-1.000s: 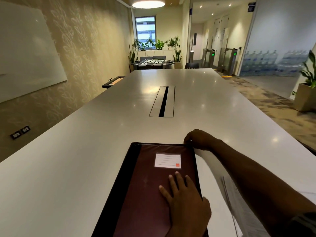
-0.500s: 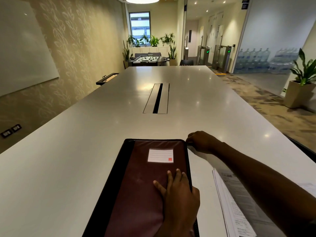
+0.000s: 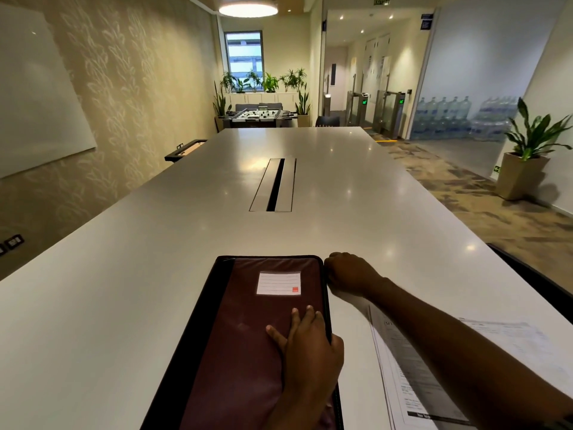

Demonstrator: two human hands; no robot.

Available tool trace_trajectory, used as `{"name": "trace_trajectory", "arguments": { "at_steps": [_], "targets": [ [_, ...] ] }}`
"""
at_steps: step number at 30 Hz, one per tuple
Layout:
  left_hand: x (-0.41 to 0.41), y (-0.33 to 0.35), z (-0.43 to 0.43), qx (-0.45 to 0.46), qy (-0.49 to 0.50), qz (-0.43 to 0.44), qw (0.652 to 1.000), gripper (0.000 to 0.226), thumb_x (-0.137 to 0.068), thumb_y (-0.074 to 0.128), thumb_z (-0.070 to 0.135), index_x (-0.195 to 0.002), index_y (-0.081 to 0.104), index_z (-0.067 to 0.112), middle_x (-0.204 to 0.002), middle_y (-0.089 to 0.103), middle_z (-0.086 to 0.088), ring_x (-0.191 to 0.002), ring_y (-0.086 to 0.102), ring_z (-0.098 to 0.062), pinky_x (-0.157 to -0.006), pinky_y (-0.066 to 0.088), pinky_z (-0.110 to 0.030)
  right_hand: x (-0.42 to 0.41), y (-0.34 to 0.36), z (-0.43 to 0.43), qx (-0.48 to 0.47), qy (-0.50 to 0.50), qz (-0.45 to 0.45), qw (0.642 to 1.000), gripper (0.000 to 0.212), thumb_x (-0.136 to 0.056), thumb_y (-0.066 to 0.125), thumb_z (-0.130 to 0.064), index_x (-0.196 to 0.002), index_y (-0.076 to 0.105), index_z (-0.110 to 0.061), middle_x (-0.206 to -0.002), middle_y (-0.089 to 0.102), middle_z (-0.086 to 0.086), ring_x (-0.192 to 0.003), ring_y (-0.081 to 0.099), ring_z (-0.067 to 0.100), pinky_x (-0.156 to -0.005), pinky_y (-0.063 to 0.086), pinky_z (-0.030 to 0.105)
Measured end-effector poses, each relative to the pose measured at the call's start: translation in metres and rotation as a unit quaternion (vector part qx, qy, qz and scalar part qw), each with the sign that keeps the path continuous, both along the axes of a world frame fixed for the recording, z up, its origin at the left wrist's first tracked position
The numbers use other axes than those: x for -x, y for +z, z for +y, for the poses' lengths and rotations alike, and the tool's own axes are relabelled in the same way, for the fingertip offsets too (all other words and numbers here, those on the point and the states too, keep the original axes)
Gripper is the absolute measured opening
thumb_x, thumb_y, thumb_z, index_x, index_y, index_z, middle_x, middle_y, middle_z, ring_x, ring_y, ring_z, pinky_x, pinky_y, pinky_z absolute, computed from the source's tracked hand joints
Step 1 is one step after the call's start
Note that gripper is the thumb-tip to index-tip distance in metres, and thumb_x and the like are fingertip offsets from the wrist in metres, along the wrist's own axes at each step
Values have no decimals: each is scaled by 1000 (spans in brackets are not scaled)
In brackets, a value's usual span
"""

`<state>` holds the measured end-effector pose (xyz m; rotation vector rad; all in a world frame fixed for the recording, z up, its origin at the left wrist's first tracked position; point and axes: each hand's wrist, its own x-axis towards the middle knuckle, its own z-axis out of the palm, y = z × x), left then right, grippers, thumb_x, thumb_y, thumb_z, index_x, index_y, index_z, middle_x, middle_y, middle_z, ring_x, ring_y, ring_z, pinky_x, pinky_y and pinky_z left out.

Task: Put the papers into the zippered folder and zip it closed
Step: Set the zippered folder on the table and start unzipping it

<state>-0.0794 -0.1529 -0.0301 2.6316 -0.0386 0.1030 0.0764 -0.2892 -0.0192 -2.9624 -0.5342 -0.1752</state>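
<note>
**Folder flat on desk, both hands on it**

Desk [image 3: 130,274]: long, pale, glossy slab with straight edges; ceiling lights reflect off it. A narrow metal-lidded slot [image 3: 274,184] runs along its midline, beyond the folder. Wide bare surface left of the folder and beyond it.

Zippered folder [image 3: 248,352]: landmark for all that follows. Rectangular, rounded far corners, maroon matte fabric cover with faint creases, black spine band down its left side, black zip edging around the rim. Lies flat at the near end of the desk, cover shut. White ruled label [image 3: 278,283] with a small orange square sits on the cover near the far edge.

Papers [image 3: 412,383]: printed white sheets in a loose stack, flat on the desk just right of the folder, outside it, partly under the right forearm. Sheet edges fan slightly.

Left hand [image 3: 310,352]: palm down, pressing the cover near the folder's right edge, fingers spread forward, thumb hooked over that edge.

Right hand [image 3: 348,271]: clenched at the folder's far right corner, touching the zip edging; whether it pinches the zip pull cannot be told, the fingers hide it.
</note>
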Motion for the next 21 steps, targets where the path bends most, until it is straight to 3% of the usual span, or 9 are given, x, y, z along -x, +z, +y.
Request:
{"name": "trace_trajectory", "arguments": {
  "at_steps": [5,11,16,21],
  "targets": [
    [-1,-2,0,-5,-2,-4,1000,52,-88,43,29,-139,43,17,-155,30,3,-146,11,-18,-107,-12,-65,-1,-2,-5,-46,-15,-12,999,20,-85,50,-22,-84,67,-11,-89,67,11,-83,64,34,-64,47,34],
    [-1,-3,0,-4,-1,-6,1000,54,-89,44,30,-141,41,16,-155,28,3,-146,11,-17,-107,-13,-64,-6,2,1,-38,-21,-19,999,17,-80,53,-14,-64,52,-15,-74,68,13,-72,63,36,-55,40,31],
    [0,-3,-1,-6,-1,-9,1000,54,-90,43,30,-142,40,16,-155,28,3,-146,11,-17,-107,-12,-64,-4,7,-12,-109,17,23,994,22,-81,56,-3,-89,77,-4,-96,76,13,-90,69,28,-79,51,35],
    [0,-3,-1,-2,-2,-13,1000,54,-89,43,30,-141,41,16,-155,29,3,-146,12,-17,-107,-12,-65,3,10,-18,-122,13,11,992,22,-85,59,-7,-96,78,-10,-104,75,7,-96,69,25,-81,52,33]
  ]
}}
